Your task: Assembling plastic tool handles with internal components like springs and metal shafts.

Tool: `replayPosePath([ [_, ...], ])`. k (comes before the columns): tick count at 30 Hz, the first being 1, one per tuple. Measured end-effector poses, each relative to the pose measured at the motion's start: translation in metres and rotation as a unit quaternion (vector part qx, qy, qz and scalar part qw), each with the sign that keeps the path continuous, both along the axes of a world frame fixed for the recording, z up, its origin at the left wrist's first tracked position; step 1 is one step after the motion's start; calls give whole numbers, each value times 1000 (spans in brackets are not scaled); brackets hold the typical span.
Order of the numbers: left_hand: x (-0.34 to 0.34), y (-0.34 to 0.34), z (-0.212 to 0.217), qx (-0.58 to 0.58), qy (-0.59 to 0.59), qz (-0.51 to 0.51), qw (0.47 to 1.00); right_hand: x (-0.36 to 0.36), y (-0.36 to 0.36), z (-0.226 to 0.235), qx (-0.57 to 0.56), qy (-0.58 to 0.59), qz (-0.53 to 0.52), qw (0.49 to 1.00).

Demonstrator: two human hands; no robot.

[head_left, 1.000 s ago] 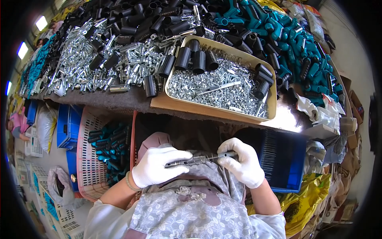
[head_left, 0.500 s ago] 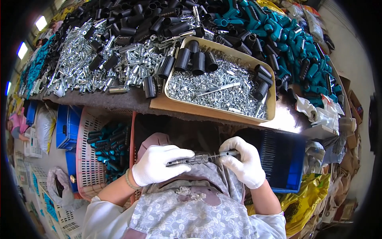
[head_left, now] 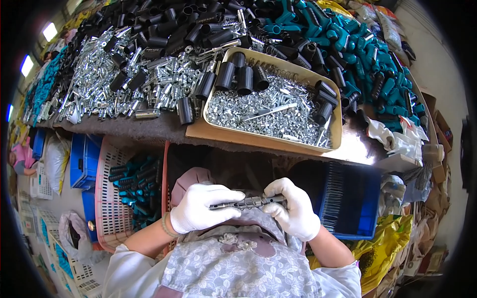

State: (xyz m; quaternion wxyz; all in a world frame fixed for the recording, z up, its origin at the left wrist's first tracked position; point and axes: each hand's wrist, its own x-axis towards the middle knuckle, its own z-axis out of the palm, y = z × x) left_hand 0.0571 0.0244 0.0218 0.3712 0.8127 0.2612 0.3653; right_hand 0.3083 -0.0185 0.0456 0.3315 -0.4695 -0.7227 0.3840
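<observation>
while the slim metal rod [head_left: 252, 202] lies roughly nine to three o'clock before the apron [head_left: 218, 258], the left hand [head_left: 201, 208] grips its nine-o'clock end; the right hand [head_left: 294, 209] equally near, its grip closed around the three-o'clock end.

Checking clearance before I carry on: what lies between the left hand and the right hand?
In the head view, a slim grey metal assembly spans the gap between the left hand and the right hand, gripped near its ends.

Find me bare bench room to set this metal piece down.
The shiny patch between the cream tray and white cloth looks bare; so does the narrow grey strip in front of the silver parts. Crowded: beyond the tray, black tubes and teal handles pile up.
</observation>
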Motion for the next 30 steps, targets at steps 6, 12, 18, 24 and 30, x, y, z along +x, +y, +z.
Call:
replayPosePath([
  [6, 3, -4, -2, -44, 12, 1, 999, -1, 2, -5, 11, -25, 8, 1000],
  [12, 3, -7, -7, -72, -16, 36, 997, 4, 3, -13, -20, 139, -10, 990],
  [18, 6, -8, 0, -35, 12, 69, 997, -15, -7, -25, -121, 362, -181, 906],
  [24, 10, -13, 1, -25, 30, 94, 995, -19, -11, -41, -31, 253, -184, 949],
  [30, 11, -11, -4, -32, 24, 116, 992, -27, -12, -47, -27, 289, -196, 936],
])
